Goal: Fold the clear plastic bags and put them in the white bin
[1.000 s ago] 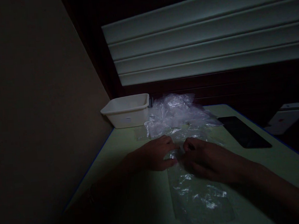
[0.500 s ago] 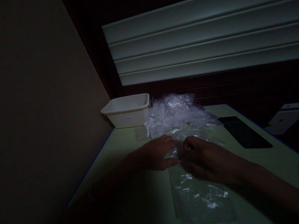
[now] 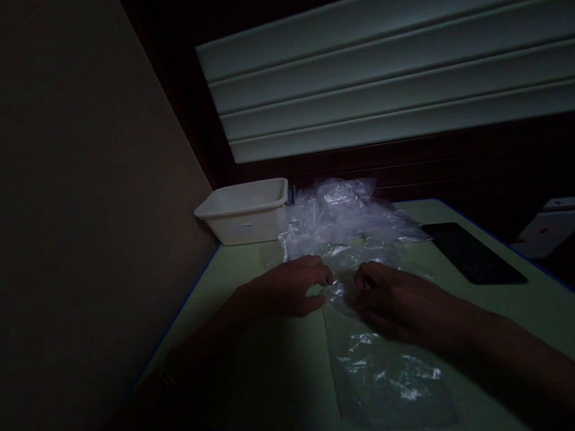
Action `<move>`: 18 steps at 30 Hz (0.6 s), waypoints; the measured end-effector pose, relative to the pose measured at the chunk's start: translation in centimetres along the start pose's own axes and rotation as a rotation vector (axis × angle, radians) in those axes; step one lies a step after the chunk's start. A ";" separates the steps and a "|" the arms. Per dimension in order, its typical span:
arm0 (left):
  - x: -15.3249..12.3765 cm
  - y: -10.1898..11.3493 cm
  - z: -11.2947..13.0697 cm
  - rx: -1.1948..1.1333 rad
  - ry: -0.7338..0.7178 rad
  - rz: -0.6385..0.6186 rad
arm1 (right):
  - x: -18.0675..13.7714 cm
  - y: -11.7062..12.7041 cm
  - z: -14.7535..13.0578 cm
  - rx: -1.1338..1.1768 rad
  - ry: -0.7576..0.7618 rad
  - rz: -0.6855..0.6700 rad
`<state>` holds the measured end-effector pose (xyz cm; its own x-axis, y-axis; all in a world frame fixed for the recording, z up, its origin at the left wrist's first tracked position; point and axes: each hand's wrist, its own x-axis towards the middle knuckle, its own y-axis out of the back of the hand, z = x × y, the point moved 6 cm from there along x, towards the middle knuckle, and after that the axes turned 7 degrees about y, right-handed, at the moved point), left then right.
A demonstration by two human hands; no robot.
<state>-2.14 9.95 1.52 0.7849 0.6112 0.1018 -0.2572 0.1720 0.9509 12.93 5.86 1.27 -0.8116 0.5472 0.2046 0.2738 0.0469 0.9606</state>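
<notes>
A clear plastic bag (image 3: 395,386) lies flat on the pale green table in front of me, its far end gathered up between my hands. My right hand (image 3: 394,303) is closed, its fingertips pinching the bag near that far end. Just left of the bag's far end is my left hand (image 3: 300,285), with thumb and fingers apart and nothing seen between them. Beyond both hands lies a loose heap of clear plastic bags (image 3: 347,214). Dim light hides the detail at the right fingertips.
A white plastic tub (image 3: 251,226) stands at the table's back left corner, beside the wall. On the right lies a dark flat phone-like slab (image 3: 474,254). White boxes (image 3: 555,231) sit past the right edge of the green table (image 3: 267,403). Slatted panels rise behind.
My left hand has moved left, away from the right hand, and its fingers have come off the gathered plastic. The right hand stays nearly in place on the bag.
</notes>
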 end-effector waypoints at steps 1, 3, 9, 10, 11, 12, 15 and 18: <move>0.0 -0.1 0.0 0.002 -0.003 -0.009 | 0.0 0.0 0.0 0.005 0.000 -0.003; 0.1 -0.3 0.1 0.008 -0.012 -0.033 | 0.0 0.0 0.1 0.013 -0.001 -0.010; 0.1 -0.7 0.3 0.027 -0.019 -0.064 | 0.0 0.0 0.1 0.022 -0.001 -0.029; 0.1 -0.7 0.4 0.028 -0.019 -0.064 | 0.0 0.1 0.0 0.023 0.001 -0.031; 0.1 -0.6 0.5 0.028 -0.018 -0.063 | 0.0 0.2 0.0 0.024 0.002 -0.033; 0.1 -0.6 0.6 0.028 -0.017 -0.061 | 0.0 0.2 -0.1 0.025 0.003 -0.037; 0.3 -0.4 0.9 0.029 0.007 -0.061 | 0.0 0.3 -0.2 0.029 0.011 -0.044; 0.6 -0.7 1.0 0.040 0.013 -0.072 | 0.0 0.2 -0.2 0.034 0.018 -0.043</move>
<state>-0.88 9.43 1.23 0.7929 0.6086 0.0285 -0.1770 0.1852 0.9666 12.85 5.68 1.56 -0.8322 0.5289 0.1666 0.2555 0.0990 0.9617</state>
